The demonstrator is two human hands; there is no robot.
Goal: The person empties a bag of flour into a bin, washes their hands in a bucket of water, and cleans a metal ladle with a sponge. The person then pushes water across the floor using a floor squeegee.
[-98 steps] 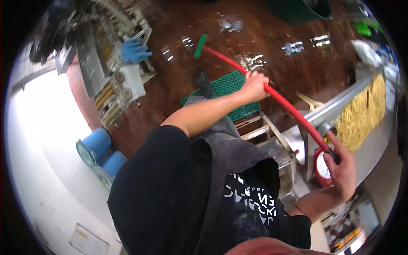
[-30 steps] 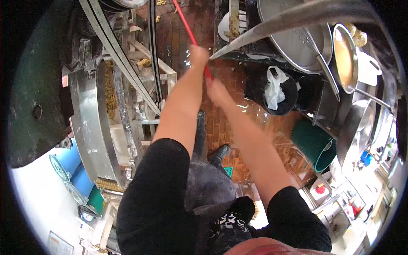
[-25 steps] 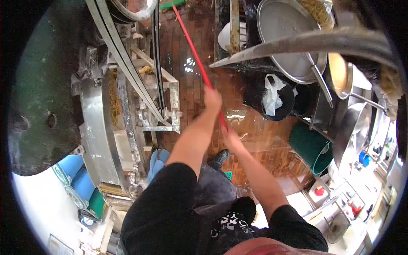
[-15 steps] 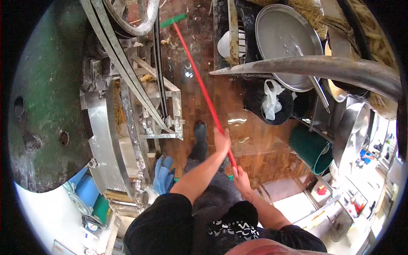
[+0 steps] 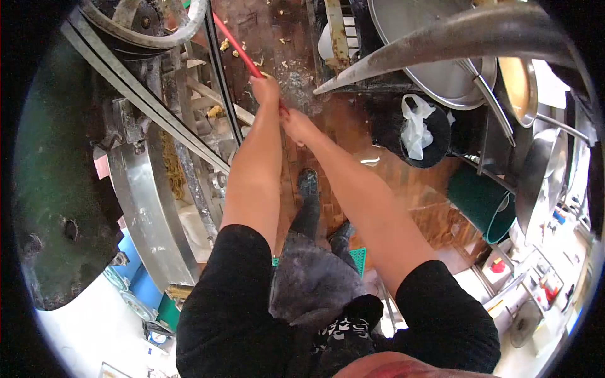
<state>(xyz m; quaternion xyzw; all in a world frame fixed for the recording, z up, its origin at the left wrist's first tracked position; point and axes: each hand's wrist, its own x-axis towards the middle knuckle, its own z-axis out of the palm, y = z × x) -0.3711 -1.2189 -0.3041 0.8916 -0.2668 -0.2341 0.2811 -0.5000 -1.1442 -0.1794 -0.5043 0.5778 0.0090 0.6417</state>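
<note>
A red-handled floor squeegee [image 5: 234, 44] slants up to the far left across the floor. Most of its green head is hidden behind the machine frame at the top edge. My left hand [image 5: 265, 91] is wrapped round the handle, well out in front of me. Just behind it, near the handle's end, my right hand [image 5: 297, 126] is closed on the same handle. Both arms are stretched forward. Scraps of pale food debris [image 5: 224, 45] lie on the wet brown floor [image 5: 340, 157] beside the handle.
On the left stands a metal machine frame [image 5: 157, 113] with a big dark green drum-like body [image 5: 57, 189]. A thick metal bar [image 5: 441, 44] juts in from the right above a bin with a white bag [image 5: 416, 129]. A green bucket [image 5: 482, 201] lies at right.
Both hands have pushed forward and left, carrying the squeegee away from me. Its green head has gone mostly out of sight, and my arms have straightened.
</note>
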